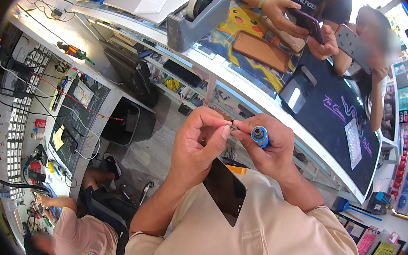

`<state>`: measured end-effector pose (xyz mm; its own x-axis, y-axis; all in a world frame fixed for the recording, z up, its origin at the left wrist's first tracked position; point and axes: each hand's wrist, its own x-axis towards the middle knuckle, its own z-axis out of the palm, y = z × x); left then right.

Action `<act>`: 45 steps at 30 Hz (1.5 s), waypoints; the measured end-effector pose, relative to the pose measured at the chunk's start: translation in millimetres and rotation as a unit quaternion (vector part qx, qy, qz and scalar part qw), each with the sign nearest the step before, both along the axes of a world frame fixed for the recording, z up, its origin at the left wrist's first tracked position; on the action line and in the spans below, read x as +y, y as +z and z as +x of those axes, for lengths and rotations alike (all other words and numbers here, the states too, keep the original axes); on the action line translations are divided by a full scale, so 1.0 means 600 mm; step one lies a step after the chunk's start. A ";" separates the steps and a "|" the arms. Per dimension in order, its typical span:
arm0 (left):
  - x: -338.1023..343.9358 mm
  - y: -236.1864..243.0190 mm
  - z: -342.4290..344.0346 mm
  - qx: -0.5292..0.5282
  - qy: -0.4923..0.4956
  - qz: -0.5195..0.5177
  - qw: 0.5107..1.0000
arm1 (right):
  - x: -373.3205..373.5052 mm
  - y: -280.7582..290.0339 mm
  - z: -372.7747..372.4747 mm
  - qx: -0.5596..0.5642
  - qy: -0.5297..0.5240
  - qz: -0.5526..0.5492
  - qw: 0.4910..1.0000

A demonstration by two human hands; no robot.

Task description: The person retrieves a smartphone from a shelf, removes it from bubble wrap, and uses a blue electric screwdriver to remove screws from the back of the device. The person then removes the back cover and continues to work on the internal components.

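Observation:
In front of my chest, my left hand [198,145] is closed, its thumb and forefinger pinching something tiny that I cannot make out. A dark, glossy phone [226,191] slants down from under that hand, against my shirt; how it is held is hidden. My right hand [272,145] curls around a blue screwdriver [260,137], seen nearly end-on. Its thumb and forefinger meet the left fingertips at the tiny piece.
Ahead is a glass counter with a tape dispenser [198,17], a brown phone case [260,50] and a phone [298,89]. Two people across it hold phones. A seated co-worker [76,233] works at the left bench, near a black bin [127,120].

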<state>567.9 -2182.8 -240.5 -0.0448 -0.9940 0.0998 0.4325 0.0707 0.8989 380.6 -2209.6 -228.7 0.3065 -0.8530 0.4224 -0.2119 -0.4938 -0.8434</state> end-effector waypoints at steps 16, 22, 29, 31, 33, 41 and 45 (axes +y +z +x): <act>0.012 -0.013 -0.012 0.039 -0.011 0.016 0.999 | 0.021 0.020 0.003 -0.105 0.025 0.240 0.965; 0.011 0.008 0.022 -0.189 0.016 -0.035 0.981 | 0.023 0.046 -0.002 -0.120 0.022 0.370 0.921; 0.005 0.036 0.058 -0.312 0.008 -0.122 0.942 | 0.021 0.056 0.000 -0.125 0.057 0.407 0.903; 0.003 0.034 0.060 -0.269 -0.019 -0.114 0.956 | 0.020 0.055 0.003 -0.153 0.073 0.429 0.887; -0.001 0.025 0.056 -0.202 -0.033 -0.123 0.971 | 0.018 0.052 0.007 -0.189 0.093 0.445 0.870; 0.011 0.001 0.033 0.012 -0.048 -0.076 0.996 | 0.028 0.038 0.033 -0.183 0.023 0.370 0.911; 0.016 0.005 0.040 0.028 -0.041 -0.075 0.996 | 0.022 0.040 0.028 -0.131 0.007 0.232 0.964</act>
